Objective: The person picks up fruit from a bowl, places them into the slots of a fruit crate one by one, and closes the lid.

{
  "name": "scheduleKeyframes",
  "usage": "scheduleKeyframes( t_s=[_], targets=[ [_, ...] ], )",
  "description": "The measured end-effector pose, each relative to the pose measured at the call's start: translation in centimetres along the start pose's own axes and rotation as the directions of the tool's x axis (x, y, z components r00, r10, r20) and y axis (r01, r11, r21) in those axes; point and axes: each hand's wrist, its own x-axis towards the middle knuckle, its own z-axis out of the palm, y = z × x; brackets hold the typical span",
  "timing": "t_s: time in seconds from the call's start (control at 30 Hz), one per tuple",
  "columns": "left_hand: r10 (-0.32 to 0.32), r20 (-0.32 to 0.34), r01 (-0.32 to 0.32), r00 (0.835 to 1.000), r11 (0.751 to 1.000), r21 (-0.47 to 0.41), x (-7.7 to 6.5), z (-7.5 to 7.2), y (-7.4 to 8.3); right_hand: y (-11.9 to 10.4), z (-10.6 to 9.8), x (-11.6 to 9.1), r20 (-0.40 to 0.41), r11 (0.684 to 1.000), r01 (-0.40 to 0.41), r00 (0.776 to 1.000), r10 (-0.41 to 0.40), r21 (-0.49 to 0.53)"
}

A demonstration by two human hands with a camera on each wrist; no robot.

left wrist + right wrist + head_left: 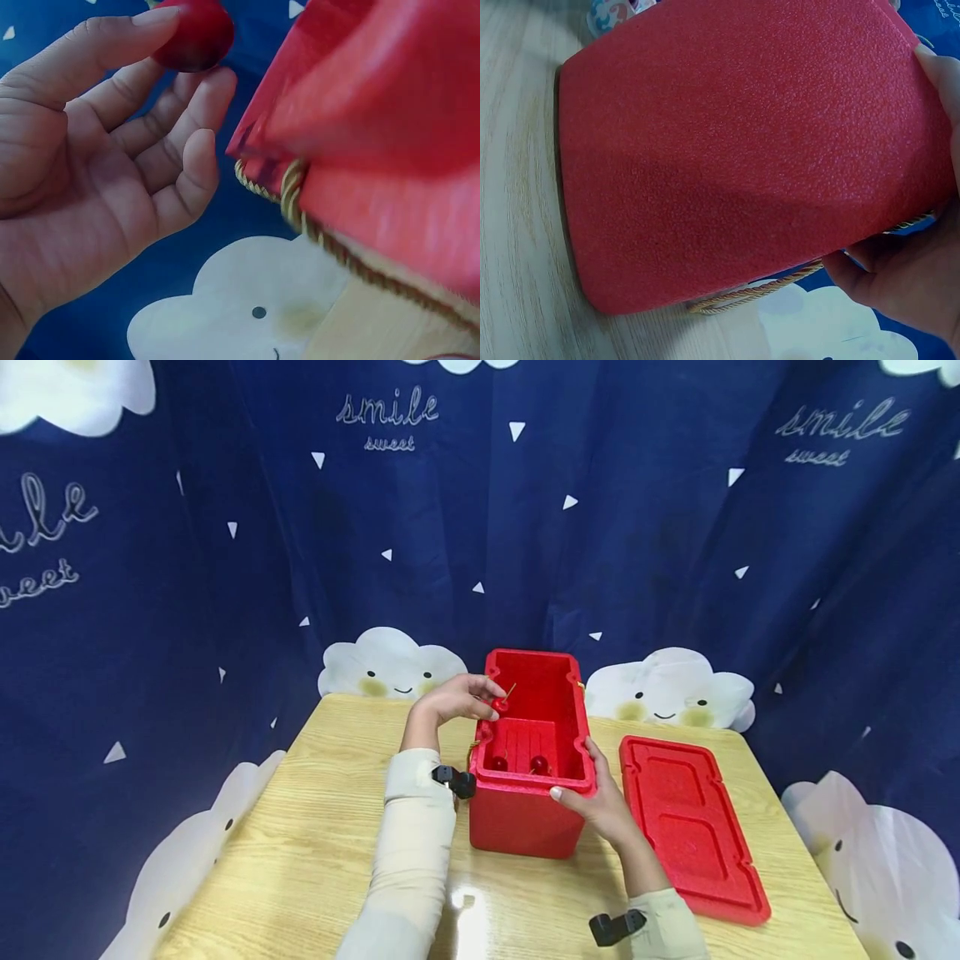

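A red foam box (517, 822) stands on the table with its top uncovered. My left hand (459, 697) pinches a red cherry (500, 704) with a thin stem between thumb and fingers, over the box's left rim. In the left wrist view the cherry (196, 36) is held at the thumb tip, while the other fingers curve loosely below it. Two more dark red cherries lie on the box floor at the near end, one cherry (498, 763) at left and another cherry (539, 765) at right. My right hand (609, 802) grips the box's near right corner, thumb on the rim.
To the right of the box a red lid (686, 827) with two recessed panels lies on the wooden table (315, 843). Twisted gold cord (337, 247) hangs along the box's side. Behind the table hangs a dark blue curtain (450, 510) with clouds and triangles.
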Motion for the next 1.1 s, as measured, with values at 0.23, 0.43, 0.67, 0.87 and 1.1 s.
scheduleKeyframes(
  t_s=[0.23, 0.43, 0.67, 0.87, 1.1],
  targets=[
    [-0.023, 0.066, 0.021, 0.998, 0.999, 0.031, 1.3, 0.9, 1.1, -0.1, -0.2, 0.1, 0.009, 1.000, 0.023, 1.000, -0.024, 0.017],
    [-0.036, 0.142, 0.036, 0.989, 0.999, 0.002, 2.5, 1.6, 1.6, -1.3, -0.3, 0.0, 0.015, 1.000, 0.002, 1.000, -0.002, 0.022],
    [-0.106, 0.235, 0.097, 0.966, 0.994, 0.047, 3.7, 2.2, 2.1, -3.6, 0.2, -1.0, 0.018, 1.000, -0.015, 1.000, 0.014, 0.011],
    [-0.193, 0.313, 0.193, 0.930, 0.981, 0.032, 4.5, 2.6, 2.1, -1.9, 0.0, -0.3, 0.020, 0.999, -0.015, 1.000, 0.015, 0.033],
    [-0.216, 0.334, 0.221, 0.917, 0.975, 0.024, 5.0, 3.6, 2.1, -0.1, -0.1, 0.2, 0.000, 1.000, -0.001, 1.000, 0.001, 0.009]
  ],
)
